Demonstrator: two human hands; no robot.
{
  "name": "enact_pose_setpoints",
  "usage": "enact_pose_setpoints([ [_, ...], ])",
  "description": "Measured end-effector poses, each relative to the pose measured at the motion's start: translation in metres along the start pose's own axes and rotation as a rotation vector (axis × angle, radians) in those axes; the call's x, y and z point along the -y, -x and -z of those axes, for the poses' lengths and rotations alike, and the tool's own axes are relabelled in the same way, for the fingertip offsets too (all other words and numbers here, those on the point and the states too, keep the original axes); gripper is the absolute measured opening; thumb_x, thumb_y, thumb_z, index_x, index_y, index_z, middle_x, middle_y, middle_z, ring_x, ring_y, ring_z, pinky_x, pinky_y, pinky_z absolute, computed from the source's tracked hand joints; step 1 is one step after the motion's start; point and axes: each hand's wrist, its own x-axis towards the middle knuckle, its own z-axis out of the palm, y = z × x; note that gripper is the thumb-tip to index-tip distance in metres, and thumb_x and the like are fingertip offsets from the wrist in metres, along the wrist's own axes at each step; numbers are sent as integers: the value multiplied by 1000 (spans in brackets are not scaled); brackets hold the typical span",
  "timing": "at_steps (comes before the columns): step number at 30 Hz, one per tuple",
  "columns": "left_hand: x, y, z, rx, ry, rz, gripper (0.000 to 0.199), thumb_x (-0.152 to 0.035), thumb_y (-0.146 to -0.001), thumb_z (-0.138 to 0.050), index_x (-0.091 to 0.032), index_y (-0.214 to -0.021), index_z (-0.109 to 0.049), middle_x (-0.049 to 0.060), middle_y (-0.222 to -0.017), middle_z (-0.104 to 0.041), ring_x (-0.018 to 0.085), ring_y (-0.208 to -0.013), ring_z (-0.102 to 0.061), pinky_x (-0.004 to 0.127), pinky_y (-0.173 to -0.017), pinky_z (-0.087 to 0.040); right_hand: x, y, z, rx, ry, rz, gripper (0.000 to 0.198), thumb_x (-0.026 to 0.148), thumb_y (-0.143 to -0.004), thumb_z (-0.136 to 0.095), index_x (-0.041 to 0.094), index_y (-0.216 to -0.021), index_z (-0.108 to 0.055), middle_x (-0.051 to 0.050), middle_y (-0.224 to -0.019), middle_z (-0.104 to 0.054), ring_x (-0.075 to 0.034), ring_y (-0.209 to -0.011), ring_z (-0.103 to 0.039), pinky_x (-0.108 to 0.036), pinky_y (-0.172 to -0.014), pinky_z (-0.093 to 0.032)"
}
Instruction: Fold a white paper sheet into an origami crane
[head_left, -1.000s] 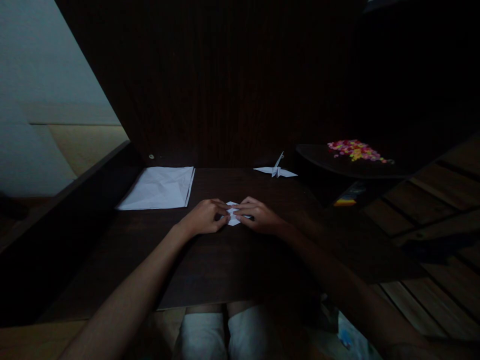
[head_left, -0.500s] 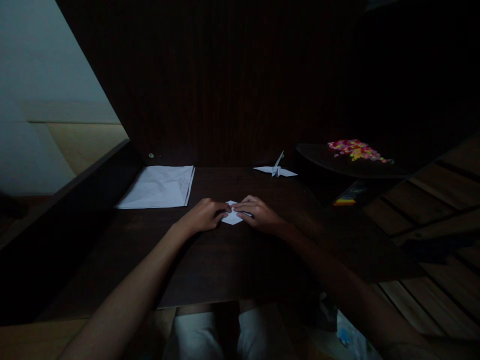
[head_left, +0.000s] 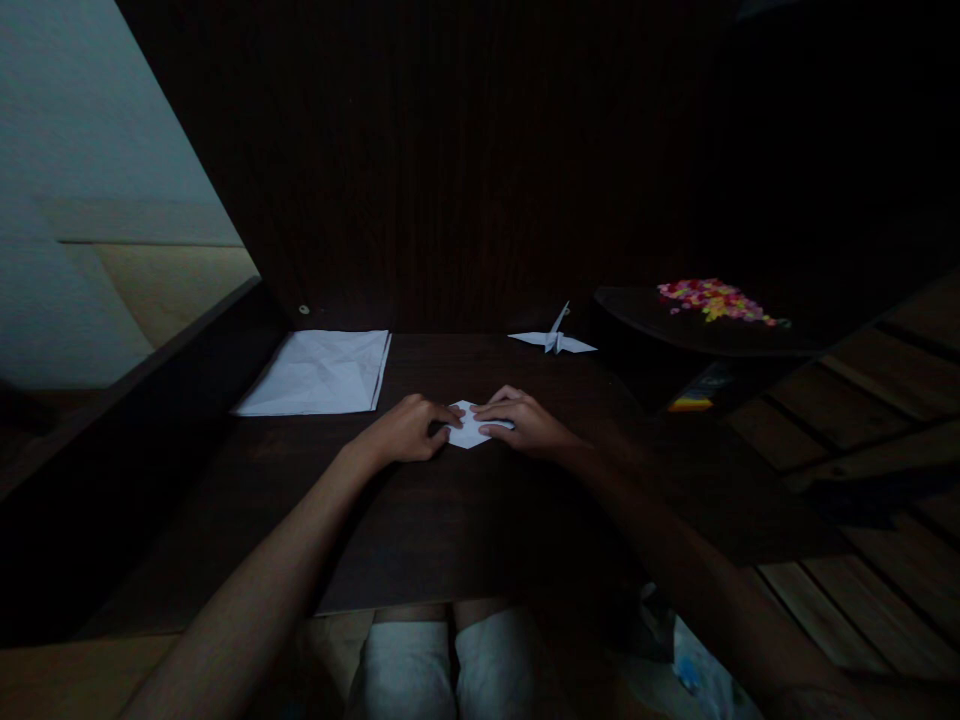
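Observation:
A small piece of white folded paper (head_left: 468,436), roughly six-sided, lies flat on the dark wooden desk (head_left: 420,540). At its left edge my left hand (head_left: 412,428) holds it down, forefinger and thumb on the paper and the other fingers curled under. From the right, my right hand (head_left: 525,422) rests over the paper's right side with fingers stretched out and a gap between thumb and forefinger. Part of the paper is hidden under these fingers. Behind the hands stands a white paper crane (head_left: 553,342) with its wings spread.
A stack of white paper sheets (head_left: 322,372) lies at the back left beside a low side board (head_left: 150,400). To the right, a raised curved shelf (head_left: 637,312) bears a pile of small pink, red and yellow pieces (head_left: 712,298). A dark panel (head_left: 450,180) rises behind the desk.
My right hand has shifted slightly right, and the gap between its thumb and forefinger is wider, baring more of the paper. My left hand stays in place. The knees below have moved closer together.

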Motion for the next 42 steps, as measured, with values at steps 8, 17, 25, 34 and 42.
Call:
enact_pose_setpoints([
  [8, -4, 0, 3, 5, -27, 31, 35, -14, -75, -53, -19, -107, -67, 6, -105, -70, 19, -89, -68, 29, -84, -50, -4, 2, 3, -38, -42, -98, 24, 26, -74, -71, 24, -98, -71, -7, -96, -65, -19, -93, -59, -35, -84, -49],
  [17, -6, 0, 1, 17, -11, -11, 27, -16, -79, -52, -18, -98, -70, 6, -104, -70, 21, -100, -65, 28, -89, -47, -4, 4, 4, -46, -53, -126, 27, 27, -73, -72, 22, -100, -71, -8, -97, -63, -19, -93, -60, -34, -85, -49],
  [25, -5, -1, -2, 26, -24, 16, 28, -33, -83, -58, -16, -102, -68, 9, -106, -70, 22, -101, -64, 29, -88, -48, 1, 3, 3, -67, -93, -116, 32, 26, -71, -72, 21, -102, -69, -7, -97, -68, -19, -91, -61, -35, -82, -49],
  [34, -10, -2, -5, -13, -79, 28, 28, -32, -86, -52, -16, -103, -68, 8, -107, -69, 21, -97, -66, 28, -87, -48, 1, 2, 3, -23, -67, 0, 26, 27, -73, -69, 22, -99, -70, -5, -107, -68, -21, -101, -57, -39, -88, -45],
  [42, -7, -2, -7, -38, -81, 0, 28, -29, -88, -49, -17, -105, -67, 8, -107, -69, 20, -97, -66, 28, -87, -47, 8, 3, 6, 22, 10, 14, 31, 19, -75, -62, 21, -105, -67, -5, -109, -65, -21, -102, -54, -40, -89, -45],
])
